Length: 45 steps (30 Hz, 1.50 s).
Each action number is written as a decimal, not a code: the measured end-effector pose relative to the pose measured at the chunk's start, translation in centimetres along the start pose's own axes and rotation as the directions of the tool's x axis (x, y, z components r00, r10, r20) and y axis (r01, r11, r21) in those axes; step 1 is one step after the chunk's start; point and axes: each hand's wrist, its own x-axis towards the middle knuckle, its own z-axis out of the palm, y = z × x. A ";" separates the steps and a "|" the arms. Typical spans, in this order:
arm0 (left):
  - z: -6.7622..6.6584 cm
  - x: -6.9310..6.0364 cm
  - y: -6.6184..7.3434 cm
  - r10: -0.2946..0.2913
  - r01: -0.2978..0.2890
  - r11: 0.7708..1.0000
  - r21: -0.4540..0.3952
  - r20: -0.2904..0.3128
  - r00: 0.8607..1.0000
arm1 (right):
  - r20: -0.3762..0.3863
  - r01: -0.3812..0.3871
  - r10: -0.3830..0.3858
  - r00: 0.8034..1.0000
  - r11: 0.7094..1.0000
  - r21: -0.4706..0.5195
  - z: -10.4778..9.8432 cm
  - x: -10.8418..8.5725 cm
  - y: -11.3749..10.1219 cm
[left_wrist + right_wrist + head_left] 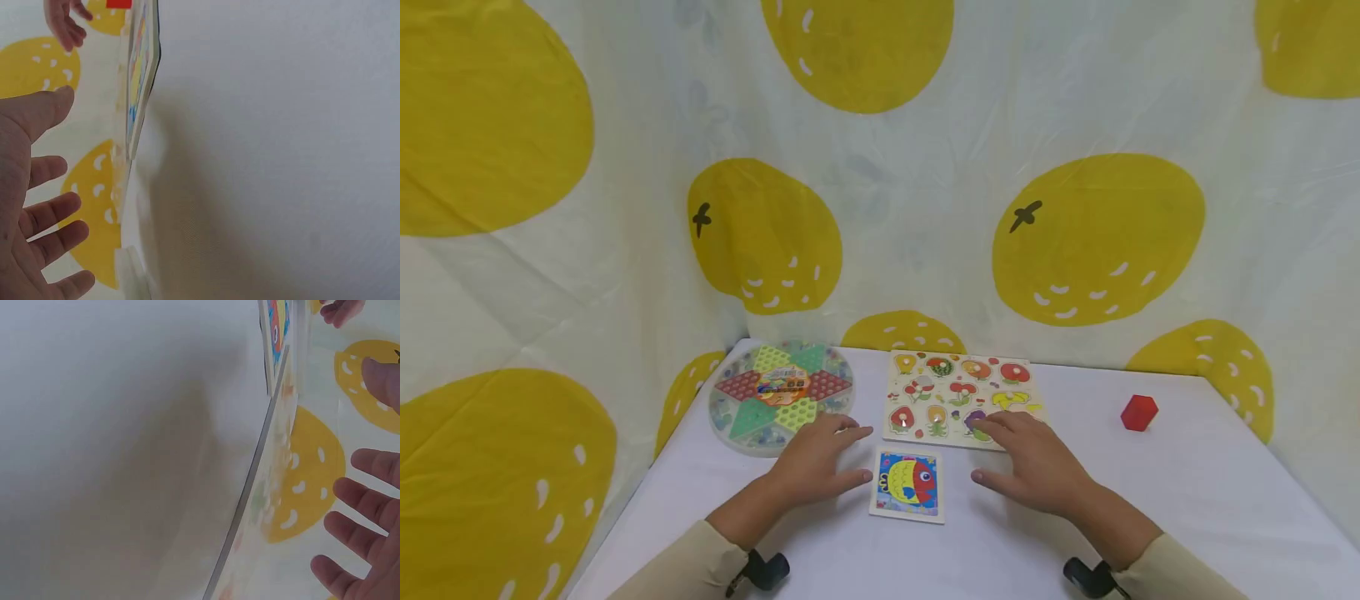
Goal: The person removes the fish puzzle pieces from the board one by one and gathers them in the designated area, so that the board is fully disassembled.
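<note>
A small square fish puzzle (907, 487), with a yellow and red fish on blue, lies on the table between both hands. My left hand (823, 460) hovers left of it, fingers spread and holding nothing; the left wrist view shows that hand (37, 206) apart from the puzzle's edge (139, 87). My right hand (1033, 458) hangs to the right, its fingers over the lower right corner of a wooden fruit puzzle board (951, 392). In the right wrist view its fingers (369, 503) are spread above the board's edge, gripping nothing.
A round Chinese checkers board (782, 396) with a star pattern lies at the back left, close to the left hand. Off to the right sits a red block (1139, 412). Behind the white table (1210, 500) hangs a curtain (917, 225) with yellow fruit prints.
</note>
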 end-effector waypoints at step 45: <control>1.4 0.0 1.4 0.180 -0.175 0.984 -0.045 0.176 0.968 | 0.351 0.117 -0.221 0.910 0.949 0.294 5.7 10.5 -6.7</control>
